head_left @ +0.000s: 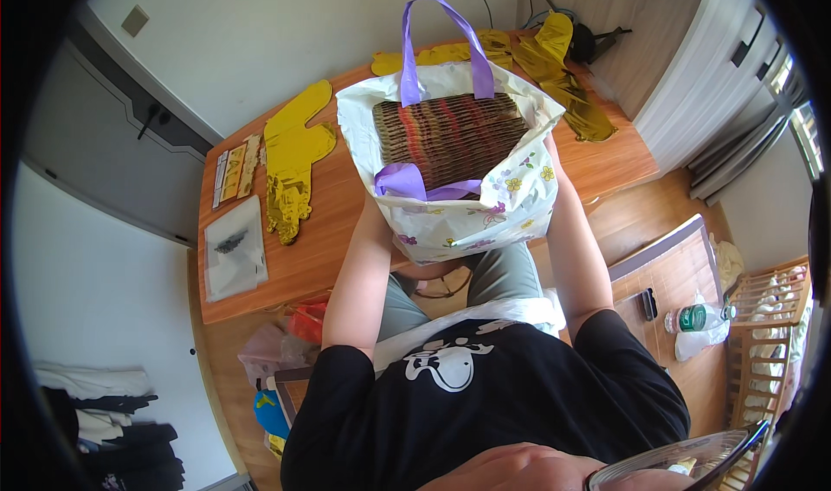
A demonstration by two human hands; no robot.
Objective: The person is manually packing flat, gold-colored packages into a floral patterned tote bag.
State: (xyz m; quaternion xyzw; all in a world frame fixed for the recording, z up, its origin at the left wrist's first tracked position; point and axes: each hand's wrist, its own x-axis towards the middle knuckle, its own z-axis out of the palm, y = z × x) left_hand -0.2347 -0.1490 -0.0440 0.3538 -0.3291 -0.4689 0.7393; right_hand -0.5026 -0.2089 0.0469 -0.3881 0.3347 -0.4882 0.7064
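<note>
A white shopping bag (446, 231) with a flower print and purple handles (446, 10) is held up in front of me at the table's near edge. One handle stands upright; the other flops over the near rim. Inside its open mouth sits a brown and reddish bundle (450, 140) of thin, ridged layers. My left hand (376, 212) supports the bag's left side, mostly hidden behind it. On the opposite side, my right hand (557, 158) holds the bag, its fingers largely out of sight.
On the wooden table (346, 257) lie a flat gold foil balloon (294, 145), more gold foil (563, 75), a clear plastic sleeve (234, 248) and a printed packet (232, 175). At right, a chair (640, 257) bears a water bottle (697, 318) beside a wooden crib (766, 326).
</note>
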